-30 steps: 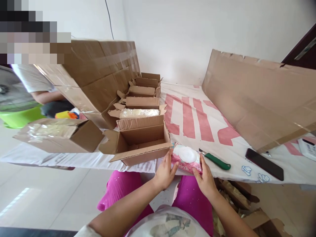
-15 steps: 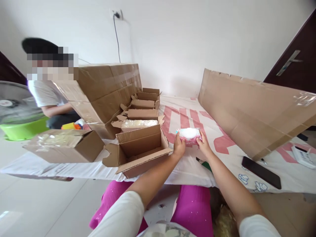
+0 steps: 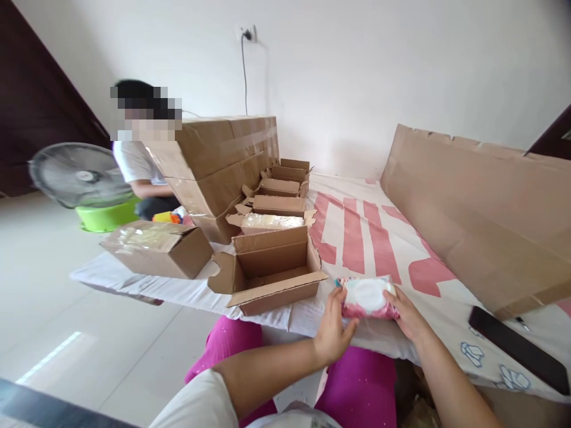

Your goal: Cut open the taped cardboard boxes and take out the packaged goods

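Observation:
A soft pack of wet wipes [image 3: 368,297], pink and white with a pale oval lid on top, is between my hands at the table's front edge. My right hand [image 3: 408,312] grips its right end, thumb on the top. At the left end my left hand [image 3: 332,327] holds it with the fingers against the corner, while the thumb sticks out below the pack's front edge. Just left of them stands an open cardboard box [image 3: 276,270], flaps up, with bare cardboard showing inside.
More open boxes [image 3: 279,205] line up behind, the nearest with a clear-wrapped filling. A taped box [image 3: 158,246] lies left, beside stacked large cartons [image 3: 227,154]. A cardboard panel [image 3: 473,220] leans right, near a black phone [image 3: 517,348]. Another person [image 3: 138,163] sits by a fan [image 3: 80,175].
My hands have brought the pack of wipes nearer to me, with its lid side tilted up. My left thumb has come off the pack's face. The view has turned left.

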`<state>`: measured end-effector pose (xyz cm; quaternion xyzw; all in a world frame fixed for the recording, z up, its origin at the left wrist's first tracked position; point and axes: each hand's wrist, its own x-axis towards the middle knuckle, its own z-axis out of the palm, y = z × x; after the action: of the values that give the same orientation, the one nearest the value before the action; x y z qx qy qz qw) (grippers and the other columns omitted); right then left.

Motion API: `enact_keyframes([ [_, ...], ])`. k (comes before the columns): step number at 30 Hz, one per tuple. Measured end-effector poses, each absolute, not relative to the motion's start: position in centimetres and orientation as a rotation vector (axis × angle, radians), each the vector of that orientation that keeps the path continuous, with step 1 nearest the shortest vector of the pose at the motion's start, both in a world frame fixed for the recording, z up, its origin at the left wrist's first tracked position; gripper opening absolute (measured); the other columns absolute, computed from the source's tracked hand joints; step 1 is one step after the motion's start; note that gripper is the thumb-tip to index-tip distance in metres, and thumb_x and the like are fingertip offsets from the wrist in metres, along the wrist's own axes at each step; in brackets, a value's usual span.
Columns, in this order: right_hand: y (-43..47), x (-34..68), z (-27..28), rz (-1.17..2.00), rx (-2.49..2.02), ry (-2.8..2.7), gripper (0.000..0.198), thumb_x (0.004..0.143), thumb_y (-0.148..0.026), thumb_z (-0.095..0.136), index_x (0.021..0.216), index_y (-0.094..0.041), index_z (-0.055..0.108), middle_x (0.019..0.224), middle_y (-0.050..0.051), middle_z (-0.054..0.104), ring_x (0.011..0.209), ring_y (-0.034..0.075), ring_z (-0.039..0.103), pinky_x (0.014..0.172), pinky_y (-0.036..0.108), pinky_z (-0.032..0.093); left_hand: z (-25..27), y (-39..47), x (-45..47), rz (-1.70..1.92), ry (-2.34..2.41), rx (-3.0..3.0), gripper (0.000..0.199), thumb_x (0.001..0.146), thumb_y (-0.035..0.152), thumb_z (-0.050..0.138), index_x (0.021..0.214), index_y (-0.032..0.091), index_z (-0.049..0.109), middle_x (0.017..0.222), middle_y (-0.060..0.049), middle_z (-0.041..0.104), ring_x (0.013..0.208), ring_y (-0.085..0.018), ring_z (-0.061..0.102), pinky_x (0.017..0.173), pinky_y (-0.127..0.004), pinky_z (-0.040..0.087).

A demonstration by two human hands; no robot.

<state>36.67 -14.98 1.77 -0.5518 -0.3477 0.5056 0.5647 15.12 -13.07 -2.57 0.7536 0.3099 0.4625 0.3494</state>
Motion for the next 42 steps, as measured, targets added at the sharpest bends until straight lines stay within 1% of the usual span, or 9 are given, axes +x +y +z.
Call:
enact_keyframes([
  [5, -17.2, 33.4, 1.9, 1.329, -1.288, -1.007, 0.064, 0.065, -0.049, 0.081, 0.117, -0.022, 0.058, 0.114, 0.01, 0.07, 0.106, 0.03, 0.065, 0.094, 0.045, 0.05, -3.7, -16.9, 9.7, 1.187, 0.909, 2.052, 0.053, 0.083, 0.027, 0.062, 0.128, 0.019, 0.036, 0.132, -0.019, 0.042, 0.124, -0.031, 0.049, 0.098, -0.05, 0.048],
  [11, -14.2, 28.0, 1.6, 1.439, -1.183, -1.228, 0.074, 0.063, -0.054, 0.081, 0.123, -0.019, 0.054, 0.117, 0.012, 0.067, 0.109, 0.029, 0.062, 0.098, 0.045, 0.047, -4.6, -17.0, 5.4, 1.309, 1.282, 2.062, 0.063, 0.083, 0.043, 0.066, 0.13, 0.018, 0.033, 0.127, -0.019, 0.042, 0.121, -0.032, 0.05, 0.096, -0.05, 0.049],
  [15, -12.0, 24.5, 1.4, 1.456, -1.052, -1.298, 0.086, 0.06, -0.051, 0.084, 0.131, -0.021, 0.048, 0.126, 0.011, 0.062, 0.114, 0.029, 0.059, 0.104, 0.046, 0.042, -5.1, -16.3, 0.9, 1.318, 1.338, 1.958, 0.041, 0.093, 0.038, 0.048, 0.129, 0.019, 0.038, 0.124, -0.016, 0.05, 0.117, -0.029, 0.054, 0.097, -0.048, 0.049],
  [17, -11.5, 23.0, 1.3, 1.487, -1.001, -1.254, 0.082, 0.062, -0.05, 0.084, 0.13, -0.022, 0.048, 0.128, 0.01, 0.062, 0.116, 0.029, 0.059, 0.104, 0.045, 0.042, -5.3, -15.6, -1.7, 1.342, 1.404, 1.882, 0.034, 0.094, 0.039, 0.043, 0.122, 0.02, 0.044, 0.116, -0.012, 0.056, 0.11, -0.028, 0.057, 0.094, -0.046, 0.051],
  [19, -11.3, 21.9, 1.2, 1.506, -0.977, -1.202, 0.073, 0.066, -0.049, 0.082, 0.126, -0.023, 0.051, 0.129, 0.01, 0.062, 0.118, 0.029, 0.058, 0.104, 0.044, 0.042, -5.3, -14.5, -3.8, 1.388, 1.585, 1.774, 0.033, 0.089, 0.044, 0.05, 0.113, 0.021, 0.048, 0.108, -0.01, 0.057, 0.103, -0.028, 0.059, 0.092, -0.047, 0.051],
  [24, -11.3, 20.9, 0.7, 1.49, -1.005, -1.193, 0.07, 0.067, -0.047, 0.081, 0.125, -0.022, 0.052, 0.129, 0.009, 0.062, 0.121, 0.031, 0.056, 0.103, 0.045, 0.043, -3.5, -10.1, -6.9, 1.529, 1.907, 1.434, 0.07, 0.066, 0.054, 0.073, 0.121, 0.022, 0.044, 0.113, -0.009, 0.055, 0.111, -0.031, 0.057, 0.099, -0.052, 0.047],
  [27, -11.0, 20.6, 0.8, 1.504, -1.003, -1.202, 0.07, 0.066, -0.048, 0.082, 0.124, -0.022, 0.053, 0.124, 0.009, 0.065, 0.115, 0.03, 0.059, 0.102, 0.045, 0.044, -1.8, -7.2, -7.8, 1.357, 1.614, 1.353, 0.066, 0.064, 0.057, 0.074, 0.115, 0.02, 0.053, 0.1, -0.007, 0.066, 0.103, -0.031, 0.063, 0.094, -0.049, 0.051],
  [32, -9.9, 20.0, 1.2, 1.557, -1.02, -1.187, 0.06, 0.064, -0.048, 0.083, 0.112, -0.022, 0.059, 0.109, 0.006, 0.07, 0.101, 0.027, 0.064, 0.092, 0.041, 0.049, -0.7, -3.6, -9.2, 1.058, 1.392, 1.199, 0.069, 0.049, 0.068, 0.079, 0.09, 0.014, 0.065, 0.094, -0.014, 0.073, 0.092, -0.036, 0.067, 0.082, -0.048, 0.055],
  [42, -7.0, 19.5, 1.5, 1.584, -1.073, -1.194, 0.059, 0.058, -0.049, 0.085, 0.105, -0.02, 0.063, 0.095, 0.003, 0.071, 0.089, 0.024, 0.065, 0.084, 0.037, 0.05, 0.8, 0.5, -10.2, 1.003, 1.285, 1.28, 0.062, 0.041, 0.062, 0.086, 0.079, 0.017, 0.068, 0.082, -0.008, 0.075, 0.097, -0.036, 0.067, 0.096, -0.051, 0.049],
])
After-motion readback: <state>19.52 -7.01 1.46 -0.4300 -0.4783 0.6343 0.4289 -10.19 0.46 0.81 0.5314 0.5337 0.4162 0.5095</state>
